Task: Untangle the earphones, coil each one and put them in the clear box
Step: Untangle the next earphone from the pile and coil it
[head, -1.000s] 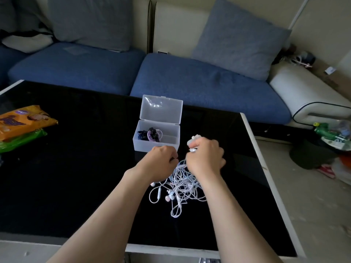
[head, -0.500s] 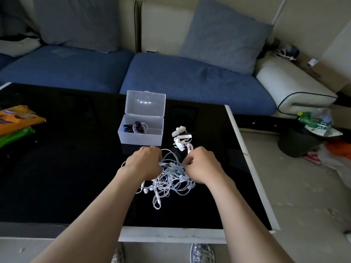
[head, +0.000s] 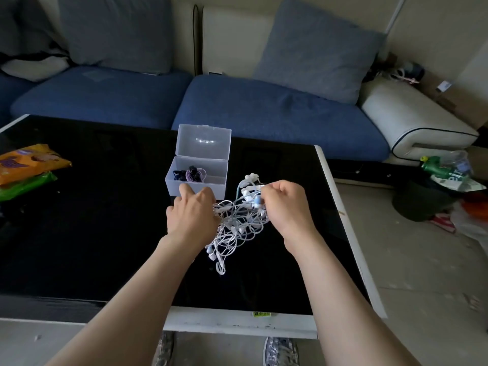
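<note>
Above the counter (head: 79, 233), your left grip (head: 192, 215) and right grip (head: 286, 207) each close on the white earphones (head: 235, 231), the tangle stretched between them with loops hanging low. Just beyond your left grip, the box (head: 196, 180) stands open, with dark and purple coils inside.

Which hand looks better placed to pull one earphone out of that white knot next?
Probably the right hand: it pinches a strand at the top of the white earphone tangle, ready to draw it out. The left hand grips the bulk near the clear box, so it suits anchoring.
</note>
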